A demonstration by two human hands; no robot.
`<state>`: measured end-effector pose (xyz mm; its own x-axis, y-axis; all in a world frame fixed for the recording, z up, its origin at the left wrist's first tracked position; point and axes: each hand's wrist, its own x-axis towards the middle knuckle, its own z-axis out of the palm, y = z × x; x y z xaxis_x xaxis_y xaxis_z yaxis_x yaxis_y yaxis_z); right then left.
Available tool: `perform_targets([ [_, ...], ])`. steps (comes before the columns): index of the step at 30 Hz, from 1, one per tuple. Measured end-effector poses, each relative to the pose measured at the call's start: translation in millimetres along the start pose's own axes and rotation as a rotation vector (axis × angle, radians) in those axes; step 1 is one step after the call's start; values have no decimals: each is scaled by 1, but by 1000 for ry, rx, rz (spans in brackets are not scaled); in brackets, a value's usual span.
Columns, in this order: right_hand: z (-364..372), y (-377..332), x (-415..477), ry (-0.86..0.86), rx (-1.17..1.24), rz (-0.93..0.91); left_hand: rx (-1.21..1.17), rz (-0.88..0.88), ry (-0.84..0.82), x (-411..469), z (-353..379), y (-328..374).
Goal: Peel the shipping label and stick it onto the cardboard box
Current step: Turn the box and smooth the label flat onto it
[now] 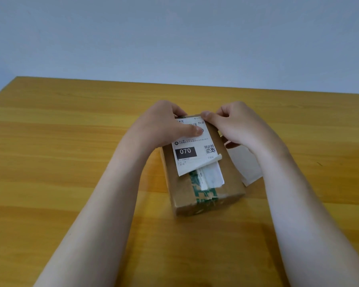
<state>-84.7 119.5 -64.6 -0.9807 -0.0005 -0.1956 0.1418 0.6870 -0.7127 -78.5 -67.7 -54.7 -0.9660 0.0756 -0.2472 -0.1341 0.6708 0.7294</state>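
Label's on, mostly! The shipping label point(192, 146) lies on top of the cardboard box point(228, 183), dead centre of the desk point(71, 141). My left hand point(164, 125) wraps the box's far end, thumb flat across the print. My right hand point(236, 123) pins the label's 1 o'clock corner with its thumb, fingers curled; gripping or not, I can't tell. The 5 o'clock corner curls up, so smoothing down is left, I'd say. Bare backing sheet point(249, 168) at the box's 3 o'clock. Yellow wood-grain desk, plain pale wall point(174, 38) at 12.
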Motion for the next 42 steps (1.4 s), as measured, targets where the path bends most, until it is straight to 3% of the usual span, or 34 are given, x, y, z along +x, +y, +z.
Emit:
perform_targets([
  [16, -16, -9, -10, -111, -2, -6, 124, -159, 258, 7, -4, -11],
  [26, -16, -3, -7, -141, -41, 1, 87, -60, -7, 3, -8, -9],
  [42, -4, 2, -1, -23, 24, -10, 138, -79, 107, 6, -2, -11],
])
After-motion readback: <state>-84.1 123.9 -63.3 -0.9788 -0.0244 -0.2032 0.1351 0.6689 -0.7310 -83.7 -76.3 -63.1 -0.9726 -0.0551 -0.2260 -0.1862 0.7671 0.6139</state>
